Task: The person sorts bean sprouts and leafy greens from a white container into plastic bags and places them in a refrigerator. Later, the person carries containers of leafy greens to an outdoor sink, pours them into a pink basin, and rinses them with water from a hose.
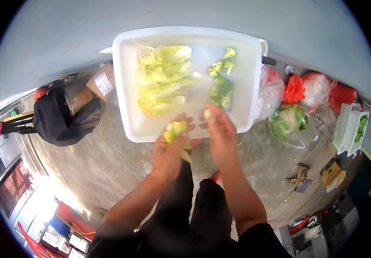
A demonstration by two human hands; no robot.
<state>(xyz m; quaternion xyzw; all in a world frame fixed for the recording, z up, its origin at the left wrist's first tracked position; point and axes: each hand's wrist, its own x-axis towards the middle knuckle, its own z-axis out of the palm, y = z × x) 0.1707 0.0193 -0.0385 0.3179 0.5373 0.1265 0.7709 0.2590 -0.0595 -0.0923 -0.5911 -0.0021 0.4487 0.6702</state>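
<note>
A white plastic tub [123, 86] lies in front of me. Yellow-green cabbage leaves [164, 79] fill its left side, and several broccoli florets [220, 81] run down its right. One small pale piece [197, 75] rests between them. Near the tub's front rim, my left hand [170, 150] is closed around a small yellow cabbage piece [176, 130]. Beside it, slightly blurred, my right hand [220, 127] pinches a small pale vegetable piece [208, 114] at its fingertips; its kind is unclear. The two hands are apart.
At the right are a clear bag of green vegetables [288, 122], a red plastic bag [294, 89], white trays [349, 129] with greens, a small wooden stool [300, 178] and a cardboard box [333, 174]. A black bag [56, 116] and a parcel [101, 81] are at the left.
</note>
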